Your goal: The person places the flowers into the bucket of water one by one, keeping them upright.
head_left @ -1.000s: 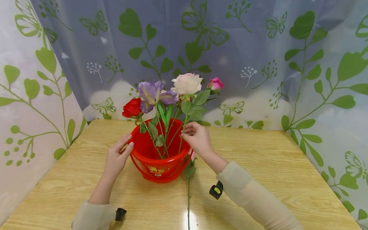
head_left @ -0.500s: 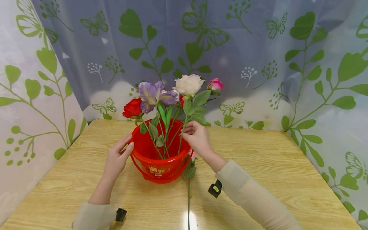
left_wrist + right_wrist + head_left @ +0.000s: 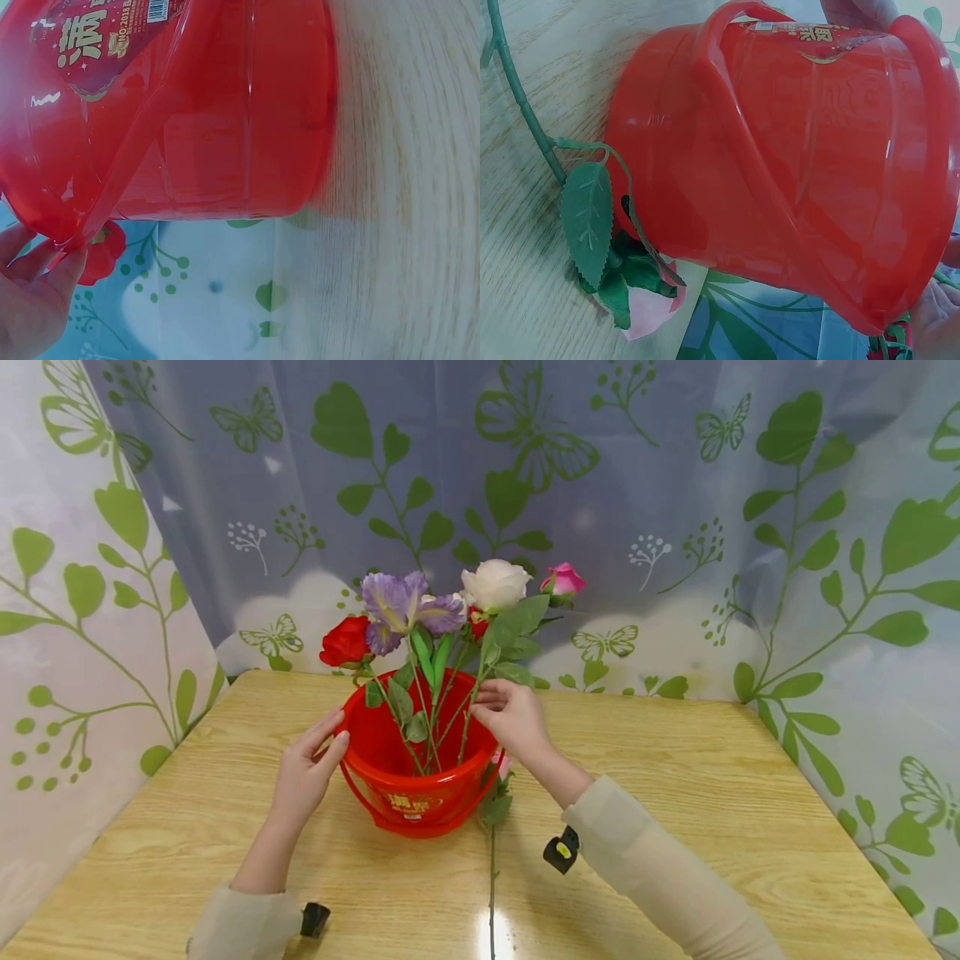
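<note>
A red bucket (image 3: 412, 806) stands upright on the table. My left hand (image 3: 307, 764) rests its nearly straight fingers and thumb against the bucket's left rim; in the left wrist view the fingertips (image 3: 66, 271) lie by the handle joint. My right hand (image 3: 517, 718), over the right rim, pinches the stem of a white rose (image 3: 495, 585) whose lower end is in the bucket. Also in the bucket are a purple iris (image 3: 401, 602), a red rose (image 3: 345, 642) leaning left and a pink rosebud (image 3: 562, 579). Another red bloom (image 3: 477, 623) shows beneath the white rose.
A pale pink rose (image 3: 501, 766) lies on the wooden table (image 3: 675, 793) close to the bucket's right side, its stem toward the front edge; the right wrist view shows its leaf (image 3: 589, 221). A patterned curtain (image 3: 675, 485) hangs behind the table.
The white rose has sunk slightly and shifted right, and its lower stem has swung a little to the left. The left hand and the bucket have stayed in place.
</note>
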{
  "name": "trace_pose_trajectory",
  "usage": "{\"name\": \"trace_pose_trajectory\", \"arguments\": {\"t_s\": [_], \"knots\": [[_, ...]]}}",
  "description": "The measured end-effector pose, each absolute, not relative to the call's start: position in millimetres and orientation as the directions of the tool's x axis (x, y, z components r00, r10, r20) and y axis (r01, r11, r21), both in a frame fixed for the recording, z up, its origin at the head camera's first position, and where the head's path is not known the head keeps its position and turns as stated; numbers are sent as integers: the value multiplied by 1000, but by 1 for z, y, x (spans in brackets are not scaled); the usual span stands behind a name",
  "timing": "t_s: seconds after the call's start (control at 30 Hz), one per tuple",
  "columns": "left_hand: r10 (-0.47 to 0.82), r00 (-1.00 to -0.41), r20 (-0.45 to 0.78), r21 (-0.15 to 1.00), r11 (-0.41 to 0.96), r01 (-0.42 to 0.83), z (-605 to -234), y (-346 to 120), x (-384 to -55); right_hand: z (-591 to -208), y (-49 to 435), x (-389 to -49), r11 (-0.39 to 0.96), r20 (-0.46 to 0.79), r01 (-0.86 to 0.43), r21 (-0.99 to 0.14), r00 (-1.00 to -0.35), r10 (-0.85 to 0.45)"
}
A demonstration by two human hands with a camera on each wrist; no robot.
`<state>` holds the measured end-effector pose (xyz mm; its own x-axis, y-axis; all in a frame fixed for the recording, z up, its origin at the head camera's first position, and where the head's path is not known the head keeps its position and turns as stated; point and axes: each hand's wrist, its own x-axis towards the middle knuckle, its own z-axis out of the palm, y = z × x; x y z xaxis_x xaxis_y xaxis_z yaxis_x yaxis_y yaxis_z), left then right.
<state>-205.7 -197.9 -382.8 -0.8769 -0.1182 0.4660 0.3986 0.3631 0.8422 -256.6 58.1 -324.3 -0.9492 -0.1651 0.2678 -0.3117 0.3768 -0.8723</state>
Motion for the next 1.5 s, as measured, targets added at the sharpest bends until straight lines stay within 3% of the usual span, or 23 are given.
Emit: {"name": "trace_pose_trajectory", "arguments": {"t_s": [0.3,0.87,1.5], "knots": [[-120,-880,459,847,356,394,-383,-198,-206,-323,60,-255,338,236,-297,-893,-949,-210],[-112,-873,474,835,371,406,-384,-198,-208,-321,75,-234,200,340,-394,-897,-904,-259],[-114,-875,470,838,368,402,-383,-198,-206,-338,104,-209,240,262,-320,-916,-933,-245]]}}
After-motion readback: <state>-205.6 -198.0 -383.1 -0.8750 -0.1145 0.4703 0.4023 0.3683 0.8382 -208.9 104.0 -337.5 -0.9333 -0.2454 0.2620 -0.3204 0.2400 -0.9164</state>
